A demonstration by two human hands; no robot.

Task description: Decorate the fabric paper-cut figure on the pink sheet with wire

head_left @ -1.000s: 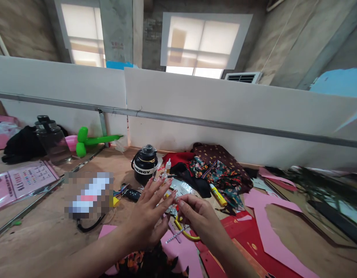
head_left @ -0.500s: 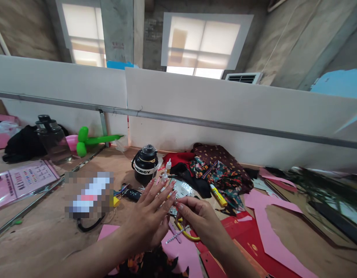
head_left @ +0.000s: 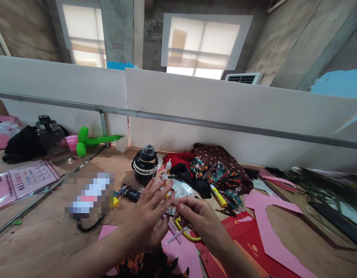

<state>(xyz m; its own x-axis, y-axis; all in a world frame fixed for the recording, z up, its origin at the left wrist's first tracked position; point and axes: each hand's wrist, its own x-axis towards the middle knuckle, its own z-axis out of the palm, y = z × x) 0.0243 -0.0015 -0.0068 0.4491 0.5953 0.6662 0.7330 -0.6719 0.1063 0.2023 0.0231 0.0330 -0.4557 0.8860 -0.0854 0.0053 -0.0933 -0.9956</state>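
Head view: one left hand, palm down, extended over the tabletop, fingers spread, its grip slack and holding nothing. One right hand, thumb and forefinger pinched together at a left fingertip; whether a tiny item sits between them, I cannot tell. One beaded strip, just below the right hand, beside a slim pink tool. Containers: one black flask, white-banded, upright, contents hidden; one see-through bottle, dark-lidded, contents unclear; one white-tipped dropper bottle, partly visible beyond the left fingers.
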